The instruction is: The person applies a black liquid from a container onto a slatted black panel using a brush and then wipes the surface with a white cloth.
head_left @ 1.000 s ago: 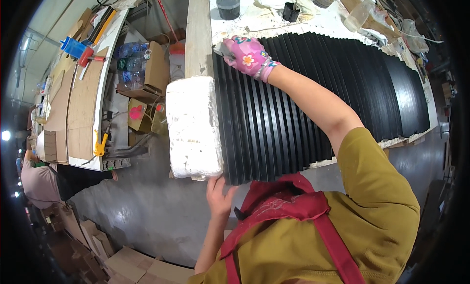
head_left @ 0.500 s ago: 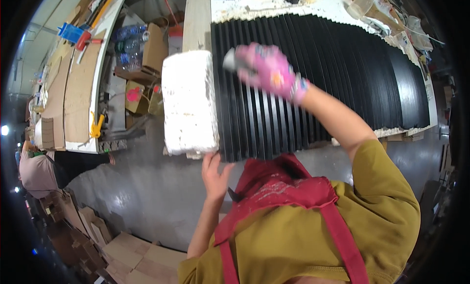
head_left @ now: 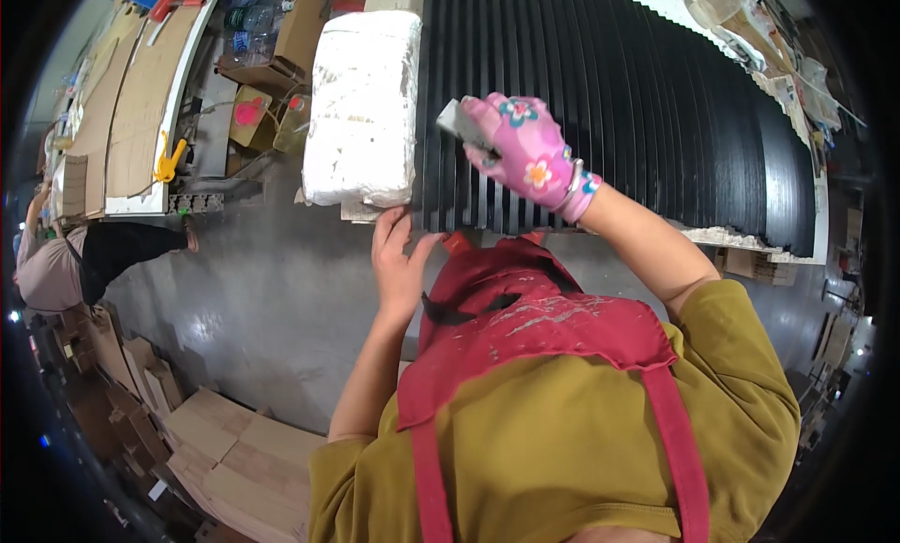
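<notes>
A: Status on the panel?

B: Black ribbed panel (head_left: 637, 103) fills the upper centre and upper right of the frame, ribs running away from the person, near edge curving down toward the right. Right hand (head_left: 530, 149), in a pink flowered glove, is closed around a small grey block (head_left: 457, 121), pressed onto the ribs near the panel's left end, centre-top of frame.

A: Left hand?

B: Left hand (head_left: 398, 262) is bare, fingers loosely spread, fingertips touching the near edge of the panel just below the white foam block (head_left: 364, 107). Holds nothing.

A: Foam block doing what?

B: Lying right beside the panel's left edge, upper centre-left. Crusted white surface. Can't tell whether it touches the panel or just butts close.

A: How far along?

B: My read only: the grey block looks like a rubbing or sanding pad. Ribs look uniformly black and matte across the frame, no visible line between worked and unworked area. So I can't tell what share is done; hand sits at the left end, the wide stretch to the right is untouched by either hand.

A: Surroundings?

B: Grey floor (head_left: 253, 299) below the panel. Flattened cardboard (head_left: 234, 449) lower left. Long bench with cardboard sheets (head_left: 131, 103) upper left, yellow clamp (head_left: 169, 159) at its edge. Another person (head_left: 66, 262) bent over at far left.
</notes>
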`<state>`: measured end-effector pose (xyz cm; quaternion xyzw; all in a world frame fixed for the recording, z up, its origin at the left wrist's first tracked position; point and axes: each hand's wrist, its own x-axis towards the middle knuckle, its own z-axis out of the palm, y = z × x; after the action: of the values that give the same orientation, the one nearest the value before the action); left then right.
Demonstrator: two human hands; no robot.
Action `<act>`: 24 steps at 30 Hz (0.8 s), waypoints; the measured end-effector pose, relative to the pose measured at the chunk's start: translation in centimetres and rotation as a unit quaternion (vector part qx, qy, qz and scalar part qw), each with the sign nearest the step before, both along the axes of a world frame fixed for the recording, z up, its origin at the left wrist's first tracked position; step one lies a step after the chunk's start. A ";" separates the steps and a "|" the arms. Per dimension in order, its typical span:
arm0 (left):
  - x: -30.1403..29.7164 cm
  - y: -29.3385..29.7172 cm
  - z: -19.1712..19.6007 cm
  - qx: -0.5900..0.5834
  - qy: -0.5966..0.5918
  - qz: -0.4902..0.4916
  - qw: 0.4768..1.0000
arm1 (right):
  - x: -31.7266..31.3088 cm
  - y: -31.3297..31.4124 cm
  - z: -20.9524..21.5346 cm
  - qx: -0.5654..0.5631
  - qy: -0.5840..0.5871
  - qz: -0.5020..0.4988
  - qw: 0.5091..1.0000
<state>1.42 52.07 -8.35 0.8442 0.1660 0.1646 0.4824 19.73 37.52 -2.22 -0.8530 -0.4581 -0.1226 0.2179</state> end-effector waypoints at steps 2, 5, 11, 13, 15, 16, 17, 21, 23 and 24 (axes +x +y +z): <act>0.3 -0.2 -0.2 -0.038 -0.003 0.016 0.999 | -3.3 0.7 0.5 -0.056 0.034 0.082 0.995; -0.3 0.4 -3.0 0.013 -0.061 0.026 0.998 | -7.7 -0.1 1.6 -0.025 0.103 0.232 0.967; -0.4 -0.4 -1.7 -0.031 -0.009 0.011 0.999 | -1.2 -1.4 1.2 0.002 0.008 0.038 0.999; -0.2 -0.2 -2.3 -0.032 -0.012 0.009 0.999 | -4.0 -0.3 0.6 -0.039 0.005 0.084 0.996; 0.0 0.0 -2.9 -0.002 -0.022 0.018 1.000 | -7.0 -0.2 1.2 -0.025 0.028 0.186 0.982; -0.1 0.0 -2.8 -0.003 -0.021 0.016 1.000 | -7.6 -0.1 1.8 -0.023 0.062 0.227 0.972; -0.2 0.0 -2.4 -0.015 -0.017 0.013 1.000 | -6.8 -0.6 2.8 -0.032 0.082 0.175 0.981; -1.0 -1.3 -1.5 0.007 0.011 0.001 1.000 | 2.7 -5.3 1.3 0.076 0.035 -0.064 0.994; -0.9 -2.3 -2.0 0.024 0.021 -0.011 0.999 | 3.8 -6.8 -0.1 0.015 -0.024 -0.100 0.995; -0.5 -2.7 -2.1 0.025 0.020 -0.005 0.999 | 2.6 -6.0 0.1 -0.031 -0.025 -0.079 0.996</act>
<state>0.90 49.34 -10.43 0.8600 0.1674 0.1488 0.4586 22.29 31.49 -2.14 -0.8895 -0.3981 -0.1464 0.1698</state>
